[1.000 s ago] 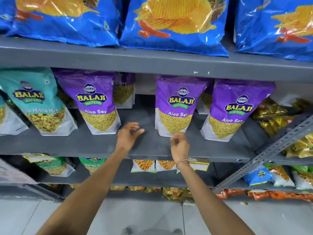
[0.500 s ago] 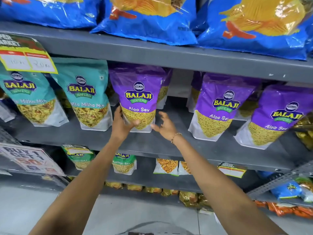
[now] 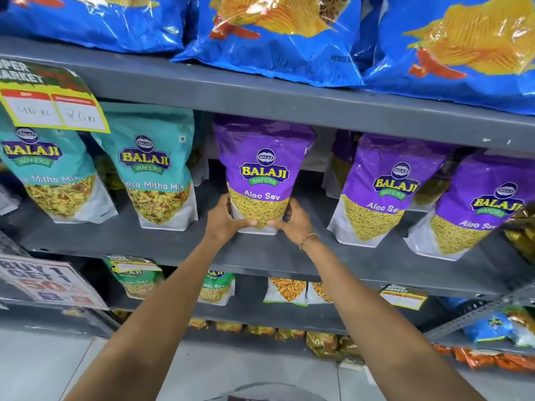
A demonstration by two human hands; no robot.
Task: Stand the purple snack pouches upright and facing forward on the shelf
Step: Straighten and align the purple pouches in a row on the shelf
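Left hand [image 3: 224, 218]: clamped on the lower left edge of the glossy purple plastic Aloo Sev stand-up pouch [image 3: 262, 175], thumb lying across the front near the base.
Right hand [image 3: 292, 219]: clamped on the lower right edge of the same pouch, thumb meeting the left thumb low on the front; thin bracelet [image 3: 310, 238] at the wrist.
Held pouch: base resting on, or just above, the grey metal middle shelf [image 3: 162, 240]; which of the two cannot be told. Printed face turned outward, top leaning slightly back.
Step in hand: judged to be squaring and seating this pouch.
Method advised: keep grip low at the gusset, press base flat to spread it, nudge top forward until vertical, release both sides together to avoid a twist.
Position in row: just beside the teal plastic Khatta Mitha Mix pouch [image 3: 150, 166] on its left, apart from the next purple pouch.
Second purple Aloo Sev pouch [image 3: 385, 186]: right of the held one, facing out, tilted with its top toward the right.
Third purple Aloo Sev pouch [image 3: 477, 204]: further right, facing out, leaning likewise; partly overlapped by a gold foil packet [image 3: 521, 227].
Rear stock: more purple pouches behind the front row, largely hidden.
Upper shelf: large blue crinkled crisp bags [image 3: 278, 33] overhanging the edge; no contact with the pouches below.
Progress: judged partial, with two leaning pouches left.
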